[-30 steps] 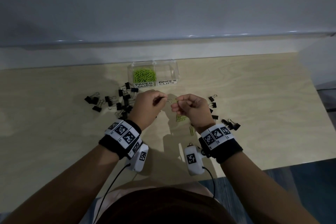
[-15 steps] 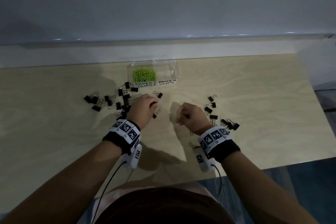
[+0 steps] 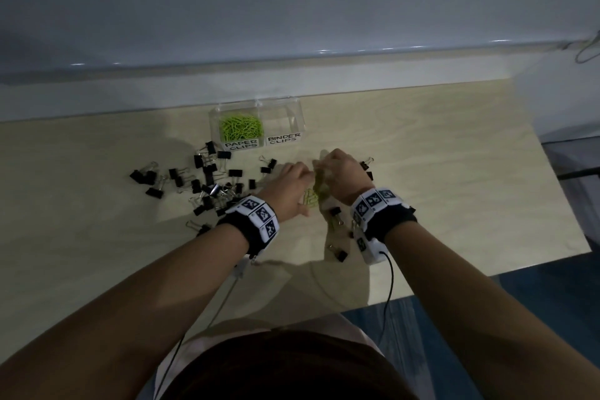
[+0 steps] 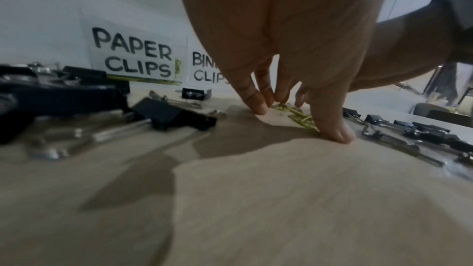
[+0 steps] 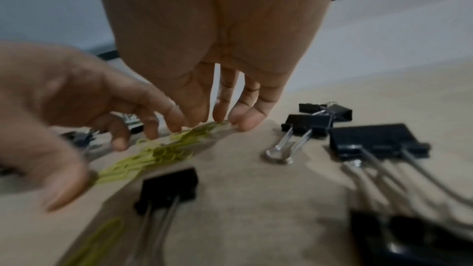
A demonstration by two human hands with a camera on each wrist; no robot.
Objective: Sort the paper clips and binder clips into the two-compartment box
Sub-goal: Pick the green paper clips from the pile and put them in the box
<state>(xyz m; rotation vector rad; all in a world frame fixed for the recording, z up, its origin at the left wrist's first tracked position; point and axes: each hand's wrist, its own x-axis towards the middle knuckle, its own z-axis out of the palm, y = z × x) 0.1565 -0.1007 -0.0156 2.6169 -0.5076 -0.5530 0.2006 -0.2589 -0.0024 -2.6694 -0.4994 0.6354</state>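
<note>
A clear two-compartment box (image 3: 300, 114) stands at the back of the table. Its left half, labelled PAPER CLIPS (image 4: 133, 58), holds green paper clips (image 3: 240, 127); the right half, labelled BINDER CLIPS (image 3: 283, 139), looks empty. A small heap of loose green paper clips (image 3: 313, 196) (image 5: 163, 153) (image 4: 302, 119) lies between my hands. My left hand (image 3: 289, 185) (image 4: 294, 120) has thumb and fingertips down on the table around the heap. My right hand (image 3: 341, 175) (image 5: 220, 120) touches the heap's far end with straight fingers. Black binder clips (image 3: 207, 182) are scattered on the left.
More binder clips lie right of my right hand (image 3: 367, 166) (image 5: 379, 143) and near my right wrist (image 3: 336, 214) (image 3: 341, 255). One binder clip (image 5: 169, 187) sits just in front of the green heap. A wall runs behind the box; the table's front edge is near my body.
A second ago both hands pinched a clip in the air between them. They then parted as fists, and now both are down together on the green paper clip heap.
</note>
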